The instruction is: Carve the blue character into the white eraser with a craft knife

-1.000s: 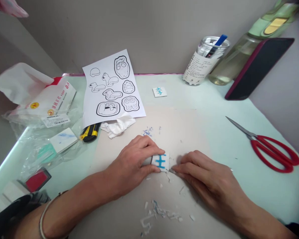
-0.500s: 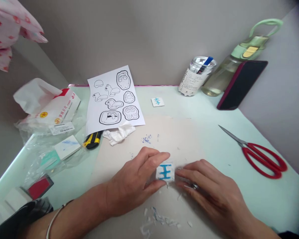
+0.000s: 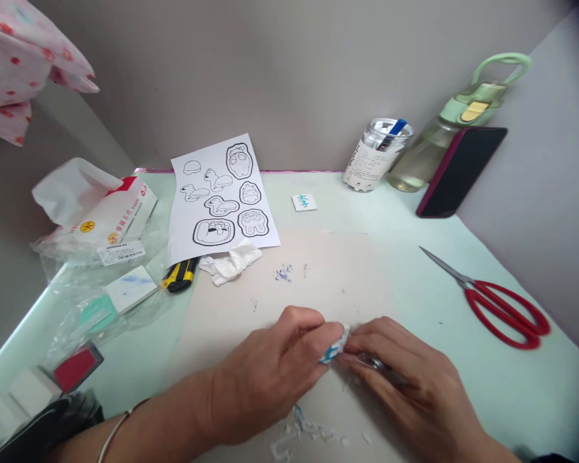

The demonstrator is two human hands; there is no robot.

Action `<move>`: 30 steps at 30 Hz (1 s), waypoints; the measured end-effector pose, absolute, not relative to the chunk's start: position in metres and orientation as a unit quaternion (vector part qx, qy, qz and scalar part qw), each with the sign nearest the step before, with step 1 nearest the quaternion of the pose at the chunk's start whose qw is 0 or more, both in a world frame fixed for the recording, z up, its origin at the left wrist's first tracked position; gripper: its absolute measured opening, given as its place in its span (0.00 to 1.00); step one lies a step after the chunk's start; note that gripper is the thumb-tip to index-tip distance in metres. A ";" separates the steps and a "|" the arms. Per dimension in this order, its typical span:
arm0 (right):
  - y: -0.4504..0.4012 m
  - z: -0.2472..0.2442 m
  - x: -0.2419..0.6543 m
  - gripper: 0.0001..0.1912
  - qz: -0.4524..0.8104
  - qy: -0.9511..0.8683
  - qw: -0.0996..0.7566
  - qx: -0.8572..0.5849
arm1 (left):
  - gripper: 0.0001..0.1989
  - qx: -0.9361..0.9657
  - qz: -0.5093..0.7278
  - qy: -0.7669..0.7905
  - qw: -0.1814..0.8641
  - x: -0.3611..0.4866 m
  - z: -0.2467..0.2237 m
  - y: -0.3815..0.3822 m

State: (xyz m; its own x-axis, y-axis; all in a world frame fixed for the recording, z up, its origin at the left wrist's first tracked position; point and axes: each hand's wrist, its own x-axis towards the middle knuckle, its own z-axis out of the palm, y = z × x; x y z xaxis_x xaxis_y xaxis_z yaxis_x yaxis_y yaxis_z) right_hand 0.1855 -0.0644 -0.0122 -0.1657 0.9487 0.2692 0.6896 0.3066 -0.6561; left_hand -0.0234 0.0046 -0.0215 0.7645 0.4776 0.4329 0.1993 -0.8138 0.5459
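A small white block (image 3: 335, 347) with blue marks is gripped by my left hand (image 3: 270, 366), whose thumb and fingers cover much of it. The block is tilted, low in the middle of the view. My right hand (image 3: 415, 379) is closed around a thin metallic tool (image 3: 375, 363), its fingertips at the block's right side. The tool's tip is hidden. White and blue shavings (image 3: 318, 432) lie below the hands on a pale mat (image 3: 231, 315), and blue crumbs (image 3: 284, 273) lie above them.
Red-handled scissors (image 3: 506, 315) lie right. Behind stand a phone (image 3: 460, 172), bottle (image 3: 422, 151) and pen jar (image 3: 374, 157). A marked white square (image 3: 303, 202), printed sheet (image 3: 222, 199), crumpled tissue (image 3: 231, 262), yellow-black cutter (image 3: 179, 275), tissue pack (image 3: 120, 212) and red ink pad (image 3: 78, 368) are also there.
My left hand has tilted the block, turning its blue-marked face partly out of sight. Its fingers now cover more of it. My right hand's fingertips have come up against the block.
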 end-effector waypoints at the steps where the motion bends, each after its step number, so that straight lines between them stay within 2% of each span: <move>1: -0.064 -0.011 0.185 0.06 0.220 -0.727 0.328 -0.562 | 0.24 0.912 0.286 0.180 0.233 -0.024 -0.022 0.004; 7: -0.066 -0.007 0.184 0.08 0.308 -0.677 0.300 -0.598 | 0.25 0.915 0.281 0.170 0.236 -0.025 -0.023 0.002; 11: -0.066 -0.006 0.182 0.07 0.286 -0.688 0.293 -0.599 | 0.22 0.900 0.292 0.192 0.259 -0.023 -0.021 0.002; 22: -0.067 -0.004 0.181 0.08 0.213 -0.737 0.294 -0.570 | 0.23 0.864 0.302 0.206 0.345 -0.021 -0.016 0.003; 30: -0.066 -0.003 0.188 0.11 0.220 -0.678 0.299 -0.634 | 0.22 0.840 0.329 0.216 0.374 -0.024 -0.015 0.007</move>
State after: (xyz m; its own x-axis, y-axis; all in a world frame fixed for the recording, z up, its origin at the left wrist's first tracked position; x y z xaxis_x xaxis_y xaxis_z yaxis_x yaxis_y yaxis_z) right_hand 0.1878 -0.0656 -0.0026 -0.0165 0.9919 0.1257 0.7285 0.0981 -0.6780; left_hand -0.0242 0.0070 -0.0149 0.6903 0.6092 0.3902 0.1174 -0.6265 0.7706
